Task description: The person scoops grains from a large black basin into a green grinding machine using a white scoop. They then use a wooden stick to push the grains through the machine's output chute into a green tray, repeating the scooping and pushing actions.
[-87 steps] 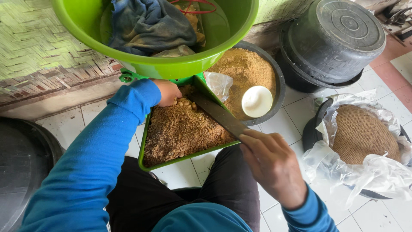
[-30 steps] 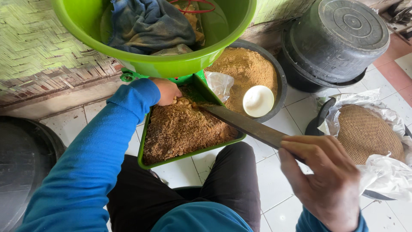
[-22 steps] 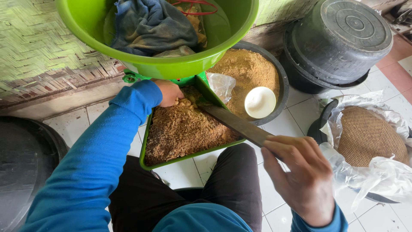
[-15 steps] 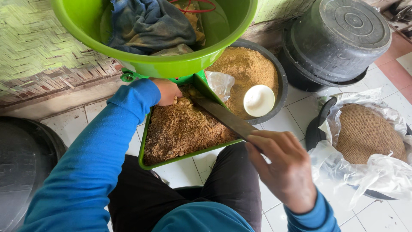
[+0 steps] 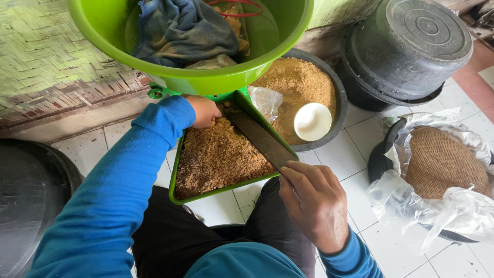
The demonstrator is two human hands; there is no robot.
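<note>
The right hand [image 5: 315,200] is nearest to the camera, closed around the handle end of a long dark blade [image 5: 261,139]. The blade goes from this hand up and to the left, over the edge of the green tray [image 5: 177,170], and its far end lies on the brown crumbs [image 5: 218,157] in it. The tray rests across the person's lap and is nearly full of this coarse brown material; the surface is uneven, with lumps near the top. The left hand [image 5: 205,110] is at the far end of the tray, fingers curled down into the crumbs just under the rim of the big green basin [image 5: 206,77]; if it grips something I cannot tell. Behind the tray, a dark round tub [image 5: 337,110] holds finer, lighter brown powder with a small white bowl [image 5: 312,121] on it. To the right, another tub lined with clear plastic [image 5: 453,211] holds a brown pressed mass. Far right stands an upturned black tub [image 5: 406,46].
</note>
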